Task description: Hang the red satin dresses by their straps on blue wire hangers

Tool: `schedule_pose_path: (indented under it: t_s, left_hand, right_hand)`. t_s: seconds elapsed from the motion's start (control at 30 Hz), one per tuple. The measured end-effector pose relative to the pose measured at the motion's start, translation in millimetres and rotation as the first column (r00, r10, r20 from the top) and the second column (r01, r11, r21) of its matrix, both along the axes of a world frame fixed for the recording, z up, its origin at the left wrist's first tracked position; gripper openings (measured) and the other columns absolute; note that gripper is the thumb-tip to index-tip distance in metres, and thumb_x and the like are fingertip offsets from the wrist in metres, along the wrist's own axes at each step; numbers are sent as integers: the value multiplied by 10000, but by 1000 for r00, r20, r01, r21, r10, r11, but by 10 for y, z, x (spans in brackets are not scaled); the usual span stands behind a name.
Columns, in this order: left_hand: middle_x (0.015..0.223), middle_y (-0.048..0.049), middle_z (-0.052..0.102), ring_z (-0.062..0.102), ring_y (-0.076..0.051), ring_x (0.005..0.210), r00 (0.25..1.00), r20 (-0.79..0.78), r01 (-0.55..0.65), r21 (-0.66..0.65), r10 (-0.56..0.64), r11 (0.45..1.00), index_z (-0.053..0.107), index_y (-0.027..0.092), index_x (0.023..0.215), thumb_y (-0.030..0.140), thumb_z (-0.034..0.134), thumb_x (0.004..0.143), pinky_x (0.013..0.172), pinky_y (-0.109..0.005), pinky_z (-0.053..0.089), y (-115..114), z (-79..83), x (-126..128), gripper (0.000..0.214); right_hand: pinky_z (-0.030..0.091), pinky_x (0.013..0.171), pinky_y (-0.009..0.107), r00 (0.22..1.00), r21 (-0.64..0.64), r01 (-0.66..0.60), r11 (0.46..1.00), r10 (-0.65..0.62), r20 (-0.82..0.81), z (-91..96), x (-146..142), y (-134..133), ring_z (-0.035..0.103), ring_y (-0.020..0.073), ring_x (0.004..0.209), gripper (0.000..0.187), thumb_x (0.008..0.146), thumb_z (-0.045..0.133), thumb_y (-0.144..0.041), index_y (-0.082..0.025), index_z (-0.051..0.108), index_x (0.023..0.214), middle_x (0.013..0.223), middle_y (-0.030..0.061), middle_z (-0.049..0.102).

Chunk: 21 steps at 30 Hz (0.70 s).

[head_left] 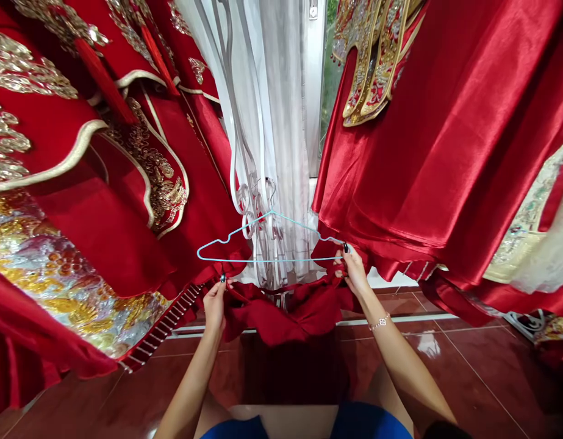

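The left hand is closed in a narrow pinch on a fold of red satin cloth, just below the left end of a pale blue wire hanger; the right hand pinches the same cloth at the hanger's right end; the hanger sits level at frame centre, with the cloth reaching only its ends, its bar and shoulders bare, and the rest bunched below; embroidered red robes hang at upper left, a red satin robe at right, a sheer white curtain at top centre, and a red tile floor spreads at lower right.
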<state>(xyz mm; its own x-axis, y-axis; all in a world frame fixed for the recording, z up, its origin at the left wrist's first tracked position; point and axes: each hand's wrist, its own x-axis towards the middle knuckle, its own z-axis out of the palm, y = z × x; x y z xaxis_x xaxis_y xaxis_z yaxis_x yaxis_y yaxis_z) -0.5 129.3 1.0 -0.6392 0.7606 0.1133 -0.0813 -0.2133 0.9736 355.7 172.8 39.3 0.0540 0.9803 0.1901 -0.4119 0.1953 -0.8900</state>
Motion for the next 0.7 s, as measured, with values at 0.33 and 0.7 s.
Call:
schedule_pose_path:
  t_s: [0.33, 0.7]
  left_hand:
    - [701, -52, 720, 660, -216, 732, 998, 45, 55, -96, -51, 994, 743, 156, 727, 534, 795, 512, 752, -328, 518, -250, -45, -204, 437]
    - [605, -63, 660, 647, -234, 638, 960, 194, 257, -318, -203, 912, 633, 197, 521, 447, 880, 365, 639, -358, 533, -797, -138, -589, 385]
  right_hand:
    - [240, 383, 192, 989, 5, 120, 993, -119, -82, -19, 51, -6, 311, 82, 474, 504, 775, 721, -547, -337, 514, 1184, 632, -84, 390]
    - [477, 762, 332, 798, 138, 137, 981, -192, 572, -369, 325, -596, 525, 174, 783, 423, 585, 601, -146, -251, 743, 969, 794, -11, 600]
